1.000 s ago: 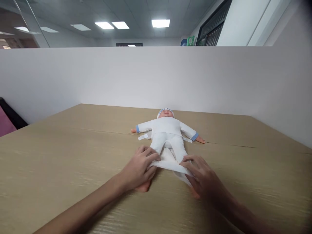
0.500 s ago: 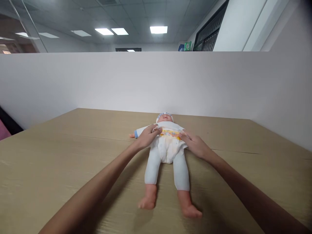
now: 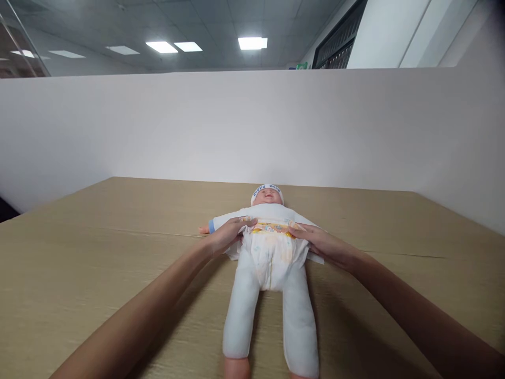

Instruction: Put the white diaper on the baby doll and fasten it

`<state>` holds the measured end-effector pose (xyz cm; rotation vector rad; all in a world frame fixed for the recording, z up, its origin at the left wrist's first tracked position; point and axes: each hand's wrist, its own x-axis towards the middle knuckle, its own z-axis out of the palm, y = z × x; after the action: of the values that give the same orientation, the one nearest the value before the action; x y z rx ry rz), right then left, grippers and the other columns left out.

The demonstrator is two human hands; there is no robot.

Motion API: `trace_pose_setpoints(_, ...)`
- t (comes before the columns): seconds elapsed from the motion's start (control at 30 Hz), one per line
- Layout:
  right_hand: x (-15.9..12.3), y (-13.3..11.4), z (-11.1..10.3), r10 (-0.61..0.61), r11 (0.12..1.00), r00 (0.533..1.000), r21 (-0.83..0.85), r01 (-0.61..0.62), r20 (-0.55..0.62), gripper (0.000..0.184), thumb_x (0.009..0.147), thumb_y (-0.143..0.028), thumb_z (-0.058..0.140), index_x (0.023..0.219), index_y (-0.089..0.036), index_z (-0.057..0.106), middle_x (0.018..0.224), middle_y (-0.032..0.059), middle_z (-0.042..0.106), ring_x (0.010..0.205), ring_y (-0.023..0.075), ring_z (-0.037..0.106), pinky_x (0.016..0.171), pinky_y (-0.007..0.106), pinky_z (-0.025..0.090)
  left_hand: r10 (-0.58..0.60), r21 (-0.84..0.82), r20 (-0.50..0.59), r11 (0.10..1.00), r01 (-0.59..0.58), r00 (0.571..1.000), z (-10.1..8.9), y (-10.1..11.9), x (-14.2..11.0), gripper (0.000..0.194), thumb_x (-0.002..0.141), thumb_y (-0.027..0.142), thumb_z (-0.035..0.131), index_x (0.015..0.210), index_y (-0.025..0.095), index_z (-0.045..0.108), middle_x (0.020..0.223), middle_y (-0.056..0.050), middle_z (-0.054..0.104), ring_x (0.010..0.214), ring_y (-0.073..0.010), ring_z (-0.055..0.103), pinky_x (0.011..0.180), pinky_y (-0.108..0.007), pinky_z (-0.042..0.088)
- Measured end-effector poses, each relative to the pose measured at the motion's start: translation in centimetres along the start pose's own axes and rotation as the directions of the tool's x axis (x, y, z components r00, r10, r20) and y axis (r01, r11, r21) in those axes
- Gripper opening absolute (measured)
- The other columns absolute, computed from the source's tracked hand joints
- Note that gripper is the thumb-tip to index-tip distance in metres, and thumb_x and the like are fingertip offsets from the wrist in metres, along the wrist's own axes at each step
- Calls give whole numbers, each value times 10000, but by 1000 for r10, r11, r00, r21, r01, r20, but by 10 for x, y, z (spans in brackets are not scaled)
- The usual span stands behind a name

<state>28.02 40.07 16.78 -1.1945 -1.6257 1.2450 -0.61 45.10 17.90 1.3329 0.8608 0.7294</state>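
A baby doll (image 3: pixel 240 295) lies on its back, head away from me, in a white outfit and a lettered white cap (image 3: pixel 267 188). Round its hips and belly sits a white diaper (image 3: pixel 272 258) with a yellow-orange printed waistband. My left hand (image 3: pixel 230 235) grips the diaper's waist edge on the left, thumb on top and fingers partly hidden beneath. On the opposite side my right hand (image 3: pixel 319 242) holds the other waist edge, its thumb on the printed band. Loose white flaps stick out below both hands. The doll's feet are cut off by the lower frame edge.
The doll rests on a wide tan tabletop (image 3: pixel 118 231) with faint seams across it. Behind and to the right rises a white partition wall (image 3: pixel 216 126). Ceiling lights and a dark window grille (image 3: pixel 339 37) show above it.
The doll appears closer and lower in view, its feet now out of frame. Both hands have stayed at the diaper's waist, slightly farther apart, and side flaps now show beneath them.
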Motion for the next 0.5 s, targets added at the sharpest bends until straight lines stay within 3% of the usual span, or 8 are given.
trace_pose_setpoints(0.07,-5,-4,-3,108,987,988,104,-120,110,580,951,-680,718,1278,-204,770,1281,113,799,1194,291,779,1042,408,669,-8,-10,31,1000,9,999,-2,0,-1,515,801,559,892,1063,135,763,1058,-103,764,1039,-255,681,912,-339,521)
trace_pose_setpoints(0.1,-5,-4,-4,132,982,985,120,-145,108,595,935,-672,748,1308,-208,752,1333,108,781,1215,285,768,1050,391,661,-5,-21,35,1000,6,999,-4,0,-2,495,799,541,898,1052,139,761,1061,-98,756,1028,-240,676,889,-323,517)
trace_pose_setpoints(0.2,-5,4,-5,99,995,990,31,-97,-103,616,875,-663,815,1280,-207,739,1319,115,784,1083,255,786,901,344,678,15,-47,-51,999,-17,999,-12,0,-4,485,744,483,927,1065,166,752,1125,-87,734,1002,-200,659,845,-289,509)
trace_pose_setpoints(0.27,-10,14,-6,36,997,968,-50,-50,-250,612,860,-689,794,1216,-195,733,1203,124,809,955,238,781,810,346,666,15,-36,-126,999,-19,992,-19,-1,-10,540,729,506,917,1118,172,749,1181,-101,727,994,-198,655,845,-296,515)
trace_pose_setpoints(0.37,-31,31,-9,-51,985,924,-174,-17,-378,533,891,-690,721,1100,-200,714,1030,102,805,870,227,745,787,357,623,7,22,-184,1000,-3,983,-27,2,-24,592,797,615,845,1180,175,746,1275,-122,727,1061,-220,647,903,-322,514)
trace_pose_setpoints(0.43,-50,43,-10,-129,925,895,-378,-47,-426,459,948,-663,655,1048,-218,710,965,76,786,823,220,712,757,348,564,45,119,-243,993,-17,969,-24,8,-34,544,873,656,763,1160,193,749,1357,-107,717,1141,-242,630,972,-341,499)
trace_pose_setpoints(0.5,-67,55,-11,-218,810,872,-580,-89,-438,424,986,-639,602,1020,-229,705,914,57,758,780,217,679,719,338,496,144,270,-298,961,-62,944,-11,18,-42,486,949,656,675,1124,207,746,1377,-89,716,1181,-266,622,1015,-367,487)
